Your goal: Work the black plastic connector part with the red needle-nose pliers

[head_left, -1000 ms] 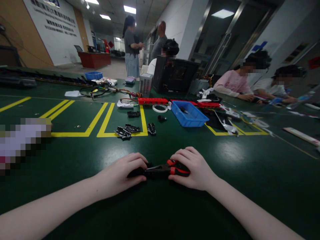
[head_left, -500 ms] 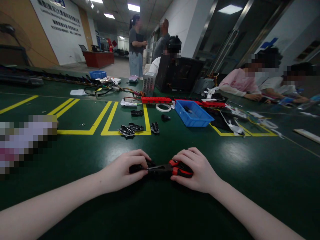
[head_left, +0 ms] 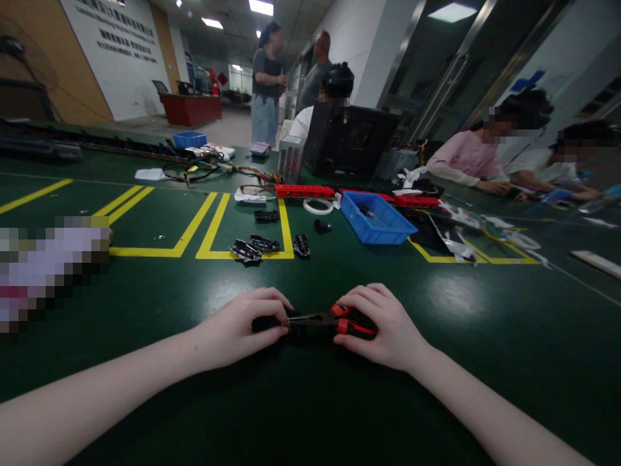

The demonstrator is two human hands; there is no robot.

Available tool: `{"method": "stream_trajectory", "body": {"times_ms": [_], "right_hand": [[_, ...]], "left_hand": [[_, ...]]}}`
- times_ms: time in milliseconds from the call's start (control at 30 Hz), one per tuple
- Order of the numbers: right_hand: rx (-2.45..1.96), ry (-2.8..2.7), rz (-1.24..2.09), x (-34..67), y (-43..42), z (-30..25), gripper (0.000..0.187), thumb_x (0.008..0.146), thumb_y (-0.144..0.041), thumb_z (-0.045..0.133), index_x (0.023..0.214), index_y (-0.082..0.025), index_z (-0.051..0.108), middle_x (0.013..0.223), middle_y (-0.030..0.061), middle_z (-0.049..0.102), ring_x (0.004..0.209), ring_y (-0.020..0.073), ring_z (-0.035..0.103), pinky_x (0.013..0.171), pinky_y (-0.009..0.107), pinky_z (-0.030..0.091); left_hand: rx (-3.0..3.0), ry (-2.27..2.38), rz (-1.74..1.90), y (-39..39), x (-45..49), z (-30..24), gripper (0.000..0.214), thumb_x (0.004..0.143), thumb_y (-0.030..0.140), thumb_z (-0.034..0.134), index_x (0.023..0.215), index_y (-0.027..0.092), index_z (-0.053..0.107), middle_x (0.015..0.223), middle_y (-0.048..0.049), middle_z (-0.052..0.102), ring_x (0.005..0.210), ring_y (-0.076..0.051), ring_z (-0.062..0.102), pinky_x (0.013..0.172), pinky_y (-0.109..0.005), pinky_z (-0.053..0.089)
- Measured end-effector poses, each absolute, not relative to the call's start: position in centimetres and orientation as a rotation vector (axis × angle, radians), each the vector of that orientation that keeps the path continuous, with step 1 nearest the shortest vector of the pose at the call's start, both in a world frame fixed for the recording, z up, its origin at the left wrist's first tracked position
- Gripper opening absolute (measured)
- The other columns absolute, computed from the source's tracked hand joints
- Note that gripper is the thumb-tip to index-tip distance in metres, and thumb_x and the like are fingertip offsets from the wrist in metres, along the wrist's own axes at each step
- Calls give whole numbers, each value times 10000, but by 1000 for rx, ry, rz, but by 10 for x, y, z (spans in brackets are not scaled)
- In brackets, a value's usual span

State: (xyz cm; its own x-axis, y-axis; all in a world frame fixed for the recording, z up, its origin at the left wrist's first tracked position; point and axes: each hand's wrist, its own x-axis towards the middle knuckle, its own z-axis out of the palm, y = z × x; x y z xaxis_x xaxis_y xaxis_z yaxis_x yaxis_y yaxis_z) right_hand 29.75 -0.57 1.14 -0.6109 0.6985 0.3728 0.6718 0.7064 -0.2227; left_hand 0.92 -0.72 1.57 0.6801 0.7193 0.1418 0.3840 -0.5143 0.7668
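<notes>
On the dark green table my right hand is closed round the red and black handles of a pair of pliers. The jaws point left, toward my left hand. That hand's fingers are curled over a small black part held against the table, and the plier tips meet it. Most of the black part is hidden under my fingers.
Several small black parts lie by yellow floor-style markings. Farther back are a blue bin, red strips, a tape ring, cables and a black computer case. People sit at the right; two stand behind.
The hands and pliers stay nearly in place. The view has shifted slightly, so the table's far things sit a little to the right.
</notes>
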Motion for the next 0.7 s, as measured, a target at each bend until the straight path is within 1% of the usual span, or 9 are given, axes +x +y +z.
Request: {"method": "stream_trajectory", "body": {"times_ms": [133,267,467,700], "right_hand": [[-1023,-2444,70,300,-5,9,398,757,-439,721,1063,-211,611,992,77,676,906,238,613,851,431,442],[-1025,-2455,81,300,-5,9,394,752,-431,730,1059,-212,616,988,75,675,926,243,609,860,434,450],[-985,-2474,85,300,-3,6,400,758,-456,722,1048,-204,611,970,76,673,888,236,614,841,425,451],[-1003,-2503,146,296,-5,10,362,772,-463,717,993,-196,615,922,63,685,815,206,625,797,390,450]], "left_hand": [[2165,841,591,-7,9,15,100,928,177,563,920,177,663,1158,-64,607,1045,-203,603,920,-371,506],[2162,837,581,-7,9,15,104,931,185,562,937,181,666,1168,-65,603,1048,-205,605,919,-366,507],[2146,842,569,-6,10,15,103,925,156,567,940,184,665,1162,-52,601,1060,-193,598,946,-354,488],[2155,821,587,-6,9,13,98,918,160,571,933,180,666,1152,-59,607,1046,-198,600,935,-354,487]]}}
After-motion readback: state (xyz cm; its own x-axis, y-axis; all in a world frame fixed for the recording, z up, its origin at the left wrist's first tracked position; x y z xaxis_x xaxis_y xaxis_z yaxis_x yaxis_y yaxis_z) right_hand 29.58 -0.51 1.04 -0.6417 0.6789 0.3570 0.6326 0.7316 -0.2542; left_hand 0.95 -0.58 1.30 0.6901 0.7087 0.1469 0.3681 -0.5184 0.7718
